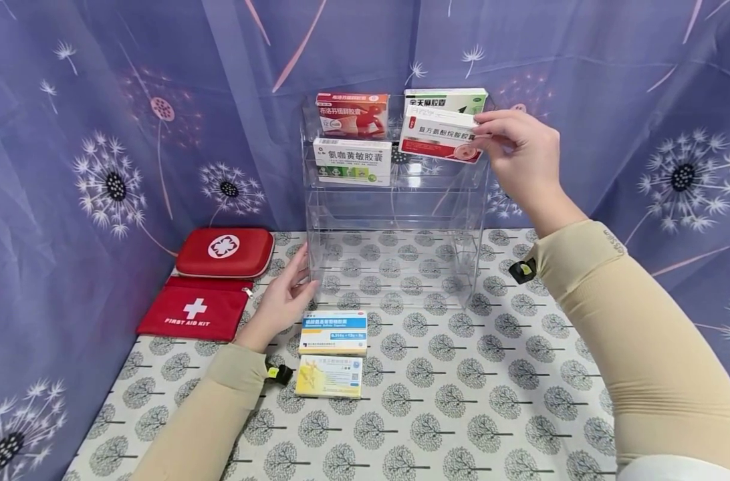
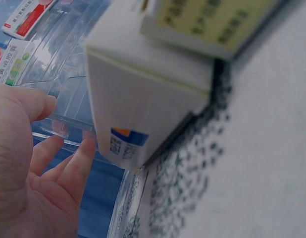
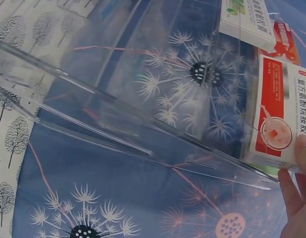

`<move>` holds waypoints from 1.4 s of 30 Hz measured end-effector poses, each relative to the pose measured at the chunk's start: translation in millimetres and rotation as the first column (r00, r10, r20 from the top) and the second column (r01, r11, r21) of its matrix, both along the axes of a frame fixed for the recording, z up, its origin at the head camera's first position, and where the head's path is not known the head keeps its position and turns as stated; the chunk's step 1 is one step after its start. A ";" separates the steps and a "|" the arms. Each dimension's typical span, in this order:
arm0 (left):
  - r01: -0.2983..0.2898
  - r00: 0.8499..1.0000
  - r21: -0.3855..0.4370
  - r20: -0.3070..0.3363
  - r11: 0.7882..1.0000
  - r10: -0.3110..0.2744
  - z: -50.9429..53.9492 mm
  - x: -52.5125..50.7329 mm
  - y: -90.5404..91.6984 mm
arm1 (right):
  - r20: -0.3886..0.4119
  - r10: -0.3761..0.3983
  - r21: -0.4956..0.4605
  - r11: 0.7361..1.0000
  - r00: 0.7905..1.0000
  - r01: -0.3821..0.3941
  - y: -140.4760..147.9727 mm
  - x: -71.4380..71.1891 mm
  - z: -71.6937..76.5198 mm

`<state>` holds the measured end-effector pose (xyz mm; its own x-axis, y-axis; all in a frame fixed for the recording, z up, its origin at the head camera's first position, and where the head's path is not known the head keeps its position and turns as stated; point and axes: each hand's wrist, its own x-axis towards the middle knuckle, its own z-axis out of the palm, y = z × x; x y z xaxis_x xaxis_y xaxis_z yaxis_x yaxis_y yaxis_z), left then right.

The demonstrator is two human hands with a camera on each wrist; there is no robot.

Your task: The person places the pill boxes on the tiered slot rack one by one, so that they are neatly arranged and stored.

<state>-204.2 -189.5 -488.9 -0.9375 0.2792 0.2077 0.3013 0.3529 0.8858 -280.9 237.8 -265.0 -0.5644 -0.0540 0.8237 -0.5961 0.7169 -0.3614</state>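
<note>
My right hand (image 1: pixel 518 150) pinches a white-and-red medicine box (image 1: pixel 440 137) by its right end. It holds the box, slightly tilted, at an upper tier of a clear plastic display rack (image 1: pixel 395 260), in front of a green-and-white medicine box (image 1: pixel 461 100). To the left on the rack stand a red-orange medicine box (image 1: pixel 353 117) and, one tier below, a white-and-green medicine box (image 1: pixel 353 162). My left hand (image 1: pixel 283 294) touches the rack's lower left side, fingers extended and thumb apart; in the left wrist view fingertips (image 2: pixel 86 146) meet the clear plastic.
A blue-and-white medicine box (image 1: pixel 333 333) and a yellow-and-white medicine box (image 1: pixel 329 376) lie before the rack. At left are a red hard case (image 1: pixel 224 252) and a red first aid pouch (image 1: pixel 193 310). A blue dandelion-print curtain (image 1: pixel 365 40) hangs behind the tree-patterned tablecloth (image 1: pixel 461 414).
</note>
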 end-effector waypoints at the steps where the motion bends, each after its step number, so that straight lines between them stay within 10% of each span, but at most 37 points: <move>1: -0.001 1.000 0.002 -0.001 1.000 0.001 0.4 0.1 0.2 | 0.013 -0.003 -0.003 1.000 1.000 0.003 -0.9 0.6 -0.3; 22: -0.004 0.999 -0.008 0.032 1.000 0.004 2.0 3.9 1.7 | 0.185 -0.035 0.248 0.969 0.982 -0.012 -6.5 8.0 -6.0; 42: -0.002 1.000 -0.013 0.023 1.000 0.002 8.6 6.0 3.5 | 0.256 -0.067 0.278 0.961 0.964 -0.007 -14.3 10.1 -9.0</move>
